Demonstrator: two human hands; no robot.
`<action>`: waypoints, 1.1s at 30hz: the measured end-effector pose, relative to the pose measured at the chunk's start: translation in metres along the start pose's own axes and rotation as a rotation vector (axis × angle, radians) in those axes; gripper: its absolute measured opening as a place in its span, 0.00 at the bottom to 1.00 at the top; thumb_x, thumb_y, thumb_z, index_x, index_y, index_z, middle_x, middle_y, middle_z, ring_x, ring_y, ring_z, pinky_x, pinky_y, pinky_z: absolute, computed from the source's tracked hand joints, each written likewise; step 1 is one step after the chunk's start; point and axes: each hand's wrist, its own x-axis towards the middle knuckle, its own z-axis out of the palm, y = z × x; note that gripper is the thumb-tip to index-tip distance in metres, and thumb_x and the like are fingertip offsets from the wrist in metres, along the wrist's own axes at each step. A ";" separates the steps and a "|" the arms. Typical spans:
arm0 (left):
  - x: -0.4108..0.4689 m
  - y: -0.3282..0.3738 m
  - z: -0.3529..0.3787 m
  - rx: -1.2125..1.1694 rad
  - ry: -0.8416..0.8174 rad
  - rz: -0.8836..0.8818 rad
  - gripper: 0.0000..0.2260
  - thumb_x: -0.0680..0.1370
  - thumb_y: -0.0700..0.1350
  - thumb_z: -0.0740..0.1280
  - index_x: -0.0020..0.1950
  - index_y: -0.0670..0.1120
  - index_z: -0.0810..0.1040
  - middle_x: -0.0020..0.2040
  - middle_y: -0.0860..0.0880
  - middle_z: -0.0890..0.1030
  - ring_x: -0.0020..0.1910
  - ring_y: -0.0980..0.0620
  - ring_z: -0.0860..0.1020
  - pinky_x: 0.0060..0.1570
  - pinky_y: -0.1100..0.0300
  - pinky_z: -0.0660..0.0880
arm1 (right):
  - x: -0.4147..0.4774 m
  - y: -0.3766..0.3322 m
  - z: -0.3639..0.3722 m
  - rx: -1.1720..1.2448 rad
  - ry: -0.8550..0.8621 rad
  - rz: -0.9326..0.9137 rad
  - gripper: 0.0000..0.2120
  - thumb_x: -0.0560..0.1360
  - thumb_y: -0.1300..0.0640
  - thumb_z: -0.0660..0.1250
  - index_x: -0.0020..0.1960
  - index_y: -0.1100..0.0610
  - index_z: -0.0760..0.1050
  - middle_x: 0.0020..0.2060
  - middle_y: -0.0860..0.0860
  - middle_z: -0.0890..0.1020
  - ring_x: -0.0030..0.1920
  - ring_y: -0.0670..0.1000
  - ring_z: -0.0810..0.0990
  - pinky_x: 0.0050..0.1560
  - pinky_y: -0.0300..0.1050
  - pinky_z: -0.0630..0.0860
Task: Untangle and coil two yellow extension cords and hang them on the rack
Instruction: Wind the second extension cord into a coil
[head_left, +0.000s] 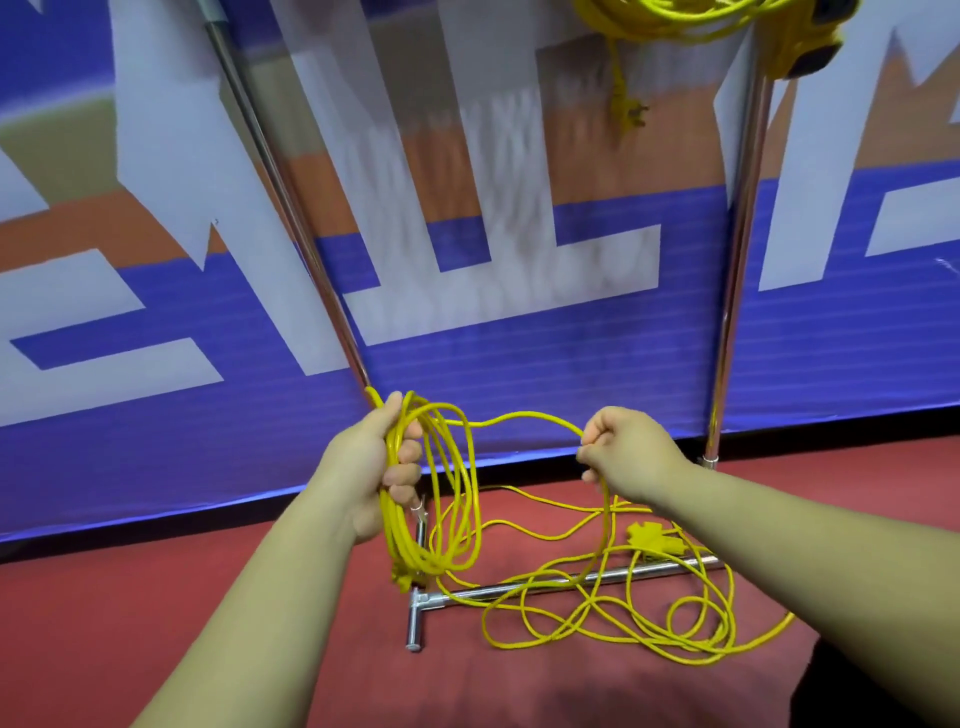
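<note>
Coiling second thin yellow extension cord (410, 545): left hand (363, 462) grips loops, right hand (628, 447) pinches strand; first yellow coil (691, 21) hangs on chrome rack (737, 234); floor slack (696, 656) outstanding.

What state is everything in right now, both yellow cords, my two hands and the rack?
left hand: grips the coil near its top.
right hand: pinches the loose cord where it leaves the coil.
coil: partly wound, hangs from the left hand.
loose cord: sprawled in tangled loops on the floor, across the rack's base bar.
hung cord: bundled, hangs at the top of the rack.
rack: upright.
</note>
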 end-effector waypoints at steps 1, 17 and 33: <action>-0.003 0.003 0.003 -0.046 -0.036 0.034 0.18 0.81 0.58 0.62 0.39 0.47 0.72 0.28 0.52 0.65 0.17 0.59 0.59 0.17 0.67 0.55 | 0.000 0.003 0.000 -0.082 -0.021 -0.025 0.07 0.74 0.64 0.69 0.41 0.54 0.74 0.29 0.50 0.81 0.30 0.49 0.85 0.29 0.43 0.75; -0.001 0.008 0.024 -0.373 -0.069 0.299 0.15 0.82 0.54 0.62 0.38 0.50 0.69 0.27 0.54 0.63 0.18 0.60 0.60 0.17 0.67 0.60 | -0.045 -0.017 -0.011 -0.555 -0.693 -0.425 0.14 0.74 0.66 0.62 0.54 0.51 0.76 0.48 0.41 0.82 0.49 0.41 0.78 0.47 0.33 0.73; -0.003 -0.042 0.057 0.181 -0.392 -0.036 0.12 0.74 0.46 0.70 0.53 0.41 0.82 0.54 0.37 0.83 0.20 0.59 0.61 0.19 0.67 0.61 | -0.035 -0.053 -0.052 -0.017 -0.151 -0.627 0.14 0.68 0.56 0.80 0.41 0.52 0.74 0.32 0.43 0.80 0.31 0.41 0.75 0.35 0.35 0.71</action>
